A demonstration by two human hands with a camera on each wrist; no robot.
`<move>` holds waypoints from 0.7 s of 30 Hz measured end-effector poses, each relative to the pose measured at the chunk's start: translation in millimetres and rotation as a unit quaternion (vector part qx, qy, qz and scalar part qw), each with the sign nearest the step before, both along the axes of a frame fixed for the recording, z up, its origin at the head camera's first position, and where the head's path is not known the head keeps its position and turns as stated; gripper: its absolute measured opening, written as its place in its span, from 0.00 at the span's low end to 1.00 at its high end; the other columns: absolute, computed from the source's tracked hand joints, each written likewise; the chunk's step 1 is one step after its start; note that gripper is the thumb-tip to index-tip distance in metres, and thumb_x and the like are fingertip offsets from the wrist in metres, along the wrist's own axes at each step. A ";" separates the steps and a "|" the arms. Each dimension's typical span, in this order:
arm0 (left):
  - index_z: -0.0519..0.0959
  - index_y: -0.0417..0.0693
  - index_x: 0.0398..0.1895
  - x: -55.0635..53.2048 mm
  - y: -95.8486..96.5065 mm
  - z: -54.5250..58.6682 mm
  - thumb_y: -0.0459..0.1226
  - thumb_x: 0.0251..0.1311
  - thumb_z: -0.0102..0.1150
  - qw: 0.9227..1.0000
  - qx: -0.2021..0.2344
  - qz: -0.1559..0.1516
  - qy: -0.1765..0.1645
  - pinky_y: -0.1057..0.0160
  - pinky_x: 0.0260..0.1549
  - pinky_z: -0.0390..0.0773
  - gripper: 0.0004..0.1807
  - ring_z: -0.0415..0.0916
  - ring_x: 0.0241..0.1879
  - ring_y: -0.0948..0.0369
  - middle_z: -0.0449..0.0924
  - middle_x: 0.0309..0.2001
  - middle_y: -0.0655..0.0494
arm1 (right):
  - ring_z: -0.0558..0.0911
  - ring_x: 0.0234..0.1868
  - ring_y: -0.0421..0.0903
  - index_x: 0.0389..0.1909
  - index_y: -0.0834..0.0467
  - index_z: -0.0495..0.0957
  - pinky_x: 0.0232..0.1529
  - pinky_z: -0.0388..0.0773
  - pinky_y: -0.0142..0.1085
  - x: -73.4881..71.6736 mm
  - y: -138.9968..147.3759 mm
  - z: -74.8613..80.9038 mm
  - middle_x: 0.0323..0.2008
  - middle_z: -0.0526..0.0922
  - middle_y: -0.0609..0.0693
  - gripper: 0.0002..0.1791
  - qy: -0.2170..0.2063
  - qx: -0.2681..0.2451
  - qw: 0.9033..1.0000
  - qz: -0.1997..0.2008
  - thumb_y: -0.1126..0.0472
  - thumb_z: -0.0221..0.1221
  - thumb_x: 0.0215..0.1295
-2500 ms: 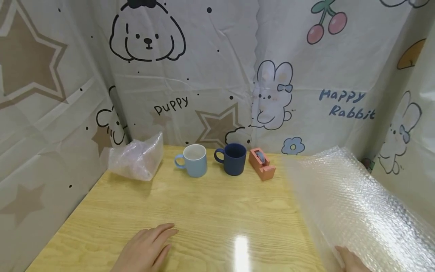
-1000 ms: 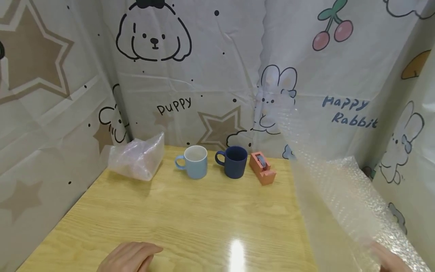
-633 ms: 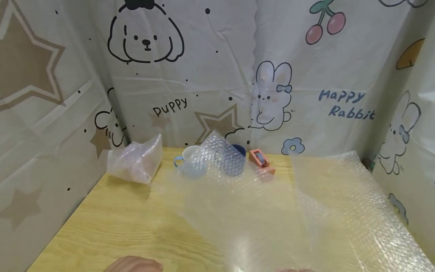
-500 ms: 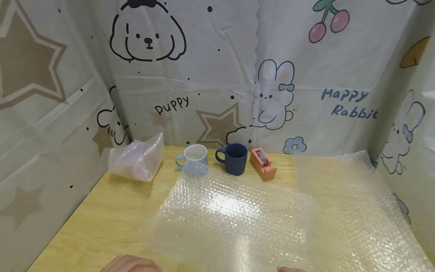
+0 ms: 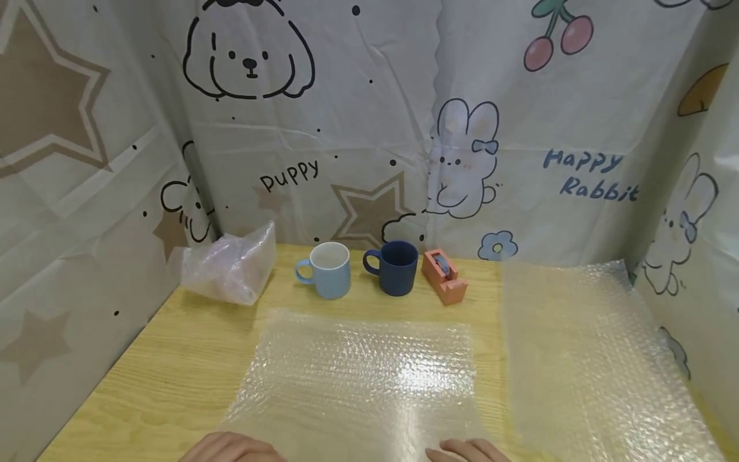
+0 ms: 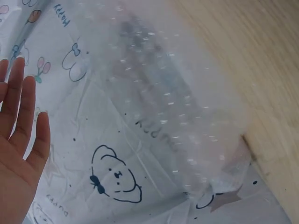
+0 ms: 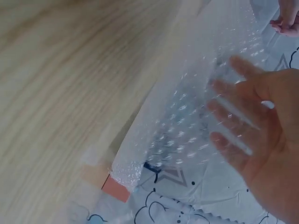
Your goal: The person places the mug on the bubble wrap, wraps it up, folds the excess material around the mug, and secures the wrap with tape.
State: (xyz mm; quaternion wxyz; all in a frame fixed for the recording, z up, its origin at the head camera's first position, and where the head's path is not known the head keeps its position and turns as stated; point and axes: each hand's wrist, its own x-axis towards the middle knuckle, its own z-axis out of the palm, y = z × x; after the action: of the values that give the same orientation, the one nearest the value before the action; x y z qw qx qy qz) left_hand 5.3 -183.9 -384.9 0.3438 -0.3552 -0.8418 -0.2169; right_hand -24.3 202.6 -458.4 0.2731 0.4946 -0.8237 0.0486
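A clear bubble wrap sheet (image 5: 358,366) lies across the middle of the table in the head view. At its near left corner is my left hand (image 5: 233,449), cut off by the lower edge of the frame. My right hand (image 5: 467,451) is over the near right corner, fingers stretched forward. In the left wrist view the left hand's fingers (image 6: 42,135) are loosely extended beside the sheet (image 6: 173,102). The right wrist view has the right hand (image 7: 271,135) with spread fingers, the tips seen through the bubble wrap.
Along the back stand a light blue mug (image 5: 331,276), a dark blue mug (image 5: 398,273) and an orange tape dispenser (image 5: 446,279). A bubble-wrapped bundle (image 5: 228,269) sits at the back left. More bubble wrap (image 5: 583,359) covers the right side. Printed cloth (image 5: 346,128) walls the table in.
My right hand has brought a bubble wrap sheet from the right side to the middle, where it has settled flat, off the mugs. The left hand has drawn back toward the near edge.
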 end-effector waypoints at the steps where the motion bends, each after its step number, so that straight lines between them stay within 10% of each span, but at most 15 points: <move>1: 0.84 0.64 0.34 0.5 1.2 0.6 0.45 0.58 0.63 1.000 -0.002 0.012 -0.005 0.75 0.37 0.73 0.03 0.76 0.37 0.73 0.79 0.37 0.76 | 0.79 0.50 0.39 0.57 0.41 0.81 0.44 0.76 0.31 -0.1 -2.6 8.1 0.54 0.82 0.40 0.21 -0.014 -0.013 1.000 -0.015 0.39 0.53 0.71; 10: 0.82 0.68 0.32 9.1 6.6 -1.9 0.32 0.43 0.67 0.995 0.017 0.060 -0.072 0.78 0.37 0.71 0.17 0.76 0.37 0.72 0.78 0.36 0.78 | 0.80 0.48 0.40 0.45 0.42 0.83 0.41 0.75 0.29 -9.1 9.1 14.7 0.47 0.84 0.41 0.16 -0.056 0.035 0.997 -0.042 0.39 0.62 0.62; 21: 0.80 0.74 0.38 7.7 8.9 21.0 0.47 0.51 0.71 0.994 -0.057 0.040 -0.087 0.74 0.45 0.69 0.12 0.74 0.41 0.76 0.75 0.41 0.84 | 0.82 0.45 0.38 0.43 0.40 0.84 0.45 0.77 0.27 4.0 13.2 2.5 0.49 0.83 0.40 0.17 -0.089 -0.103 0.983 -0.124 0.38 0.68 0.55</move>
State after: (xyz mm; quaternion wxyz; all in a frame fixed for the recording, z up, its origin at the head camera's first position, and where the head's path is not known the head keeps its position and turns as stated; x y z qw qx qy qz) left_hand 13.0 -175.1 -363.9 0.2572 -0.3204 -0.8928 -0.1848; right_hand -20.3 215.8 -455.8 0.2525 0.3514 -0.8901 0.1430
